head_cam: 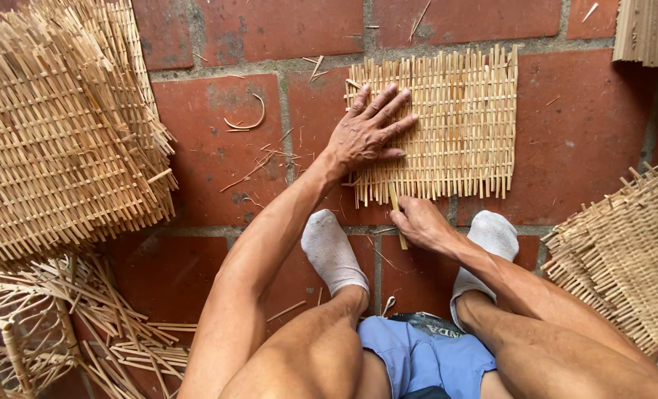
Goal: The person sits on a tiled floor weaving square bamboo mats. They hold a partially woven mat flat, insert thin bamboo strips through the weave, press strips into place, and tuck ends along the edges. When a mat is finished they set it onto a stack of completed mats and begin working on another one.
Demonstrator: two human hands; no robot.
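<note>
The left hand (366, 133) lies open and flat on the mat (454, 125). At six o'clock, the right hand (417, 222) pinches a strip (395, 203). The mat looks light, stiff, brittle; better held by edges.

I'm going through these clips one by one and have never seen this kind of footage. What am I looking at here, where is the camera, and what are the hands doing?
There is no machine here: this is one picture from a camera worn on a person's head, looking straight down at their own arms, knees and white-socked feet. The person sits over a red brick floor.

In the middle lies a flat woven mat of pale cane strips. The left hand is spread flat on the mat's left part, pressing it down. The right hand grips a single thin strip at the mat's near edge, its upper end at the weave.

Around them: a stack of similar woven panels at the left, more woven pieces at the right, and loose cane offcuts scattered at the lower left.
</note>
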